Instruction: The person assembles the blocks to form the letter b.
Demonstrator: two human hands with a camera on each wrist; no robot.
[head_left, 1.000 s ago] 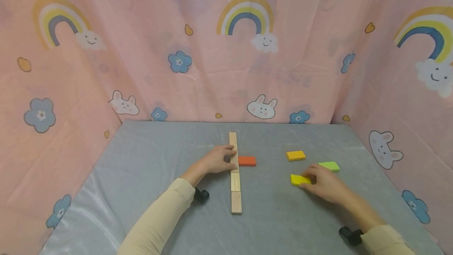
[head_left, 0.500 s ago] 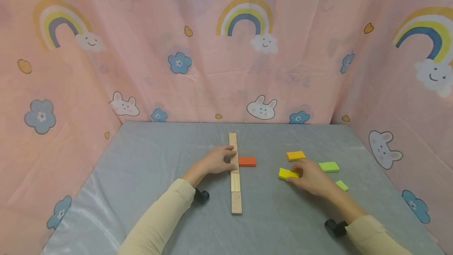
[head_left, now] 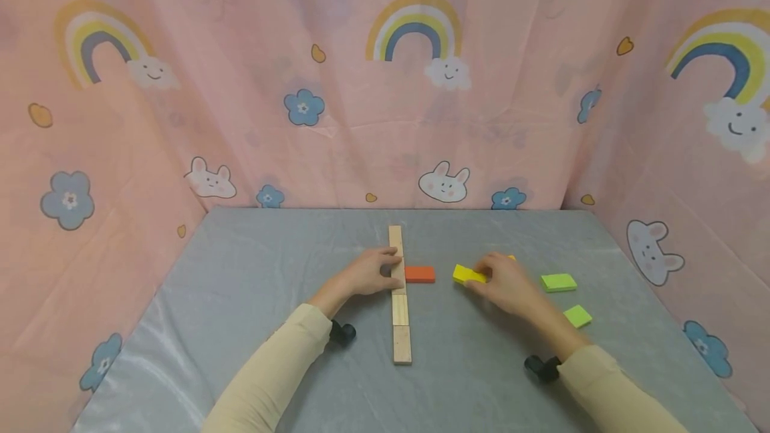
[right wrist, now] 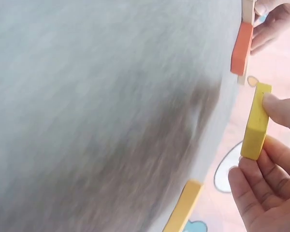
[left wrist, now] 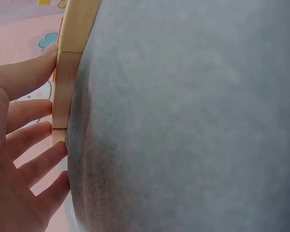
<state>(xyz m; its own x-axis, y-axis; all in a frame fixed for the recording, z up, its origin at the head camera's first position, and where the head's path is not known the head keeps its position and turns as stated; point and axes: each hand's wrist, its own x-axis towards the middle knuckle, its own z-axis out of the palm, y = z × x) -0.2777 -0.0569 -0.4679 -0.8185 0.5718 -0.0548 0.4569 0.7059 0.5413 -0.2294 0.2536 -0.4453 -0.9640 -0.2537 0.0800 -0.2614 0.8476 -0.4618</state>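
In the head view, plain wooden blocks form a straight line running away from me, with an orange-red block lying crosswise against its right side. My left hand rests its thumb and fingertips on that line. Extended fingers touch the wood in the left wrist view. To the right, my right hand pinches a yellow block between thumb and fingers, a short gap from the orange-red one. The right wrist view shows this yellow block raised off the cloth.
An amber block lies on the cloth, mostly hidden behind my right hand in the head view. Two lime-green blocks sit farther right. Grey cloth covers the table, and a pink patterned curtain hangs around it.
My right hand has carried the yellow block leftward and away from me, toward the orange-red block, uncovering the nearer green block. My left hand has stayed in place.
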